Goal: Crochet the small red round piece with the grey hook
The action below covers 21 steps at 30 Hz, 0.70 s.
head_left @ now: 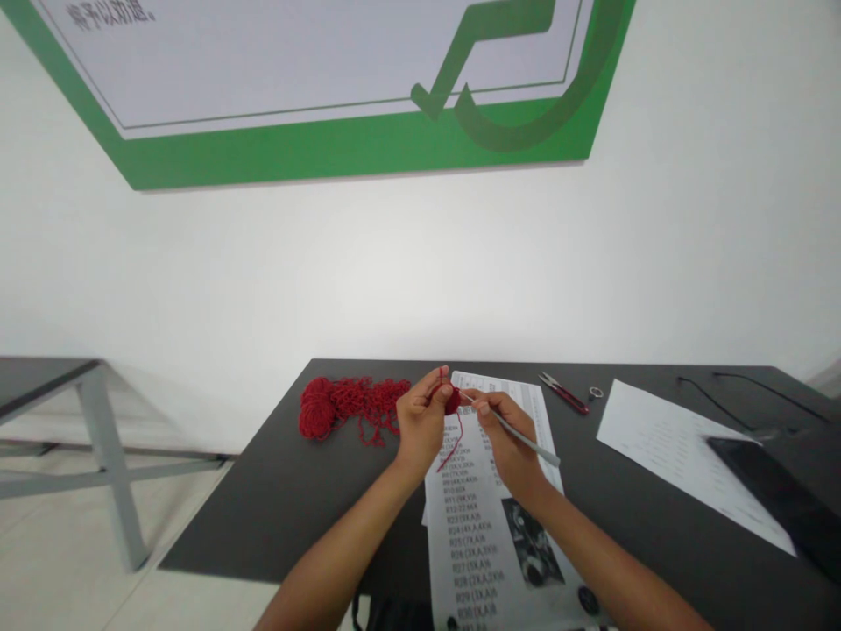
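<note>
Between my hands is a small red crochet piece, pinched by the fingers of my left hand. A strand of red yarn runs over a raised finger of that hand, and a loose tail hangs below the piece. My right hand grips a crochet hook with a grey handle, its tip at the red piece. To the left of my left hand lie a ball of red yarn and a heap of loose, kinked yarn. Under both hands is a printed pattern sheet with rows of text and a photo.
Thread snips with red handles lie beside a small metal ring at the back right. Farther right are a white paper, a dark phone and eyeglasses. Another table stands at the left, apart from the dark table.
</note>
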{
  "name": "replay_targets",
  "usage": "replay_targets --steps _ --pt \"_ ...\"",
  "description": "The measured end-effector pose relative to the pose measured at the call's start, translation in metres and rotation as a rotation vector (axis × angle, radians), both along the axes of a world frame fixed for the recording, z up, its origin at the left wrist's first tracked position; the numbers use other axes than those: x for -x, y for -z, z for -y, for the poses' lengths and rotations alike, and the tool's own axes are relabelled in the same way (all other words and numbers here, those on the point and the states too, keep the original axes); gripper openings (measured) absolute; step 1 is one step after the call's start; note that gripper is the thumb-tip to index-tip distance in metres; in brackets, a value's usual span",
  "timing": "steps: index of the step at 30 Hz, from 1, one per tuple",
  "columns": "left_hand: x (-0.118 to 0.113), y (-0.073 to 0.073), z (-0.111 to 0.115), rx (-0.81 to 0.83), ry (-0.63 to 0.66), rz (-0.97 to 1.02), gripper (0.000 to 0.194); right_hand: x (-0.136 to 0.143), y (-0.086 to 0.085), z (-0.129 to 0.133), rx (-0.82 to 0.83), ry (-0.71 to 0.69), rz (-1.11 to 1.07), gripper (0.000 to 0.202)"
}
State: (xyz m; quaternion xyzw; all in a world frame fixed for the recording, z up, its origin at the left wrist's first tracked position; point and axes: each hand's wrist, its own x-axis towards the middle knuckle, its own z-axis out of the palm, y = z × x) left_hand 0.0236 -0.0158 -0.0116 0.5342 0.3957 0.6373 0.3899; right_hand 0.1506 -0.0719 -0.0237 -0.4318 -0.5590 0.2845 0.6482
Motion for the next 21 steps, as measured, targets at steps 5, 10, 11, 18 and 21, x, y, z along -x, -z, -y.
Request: replay_targets --steps 5,10,11,18,21 --pt "0.007 -0.01 0.002 -0.168 -0.069 -0.169 0.022 0.004 -0.001 0.006 -0.084 0.097 0.149 0.025" --pt "0.013 -0.017 0.004 -0.287 0.004 -0.246 0.023 -0.004 -0.008 -0.005 -0.02 -0.21 -0.237 0.022" --pt "0.013 -0.018 0.005 -0.294 0.014 -0.251 0.025 -0.006 -0.009 -0.009 -0.016 -0.267 -0.306 0.021" --pt "0.006 -0.011 0.016 -0.285 -0.036 -0.296 0.032 -0.005 -0.004 -0.019 -0.091 -0.23 -0.367 0.028" --pt "0.005 -0.01 0.019 -0.262 -0.046 -0.298 0.035 -0.006 -0.002 -0.015 -0.119 -0.202 -0.274 0.025"
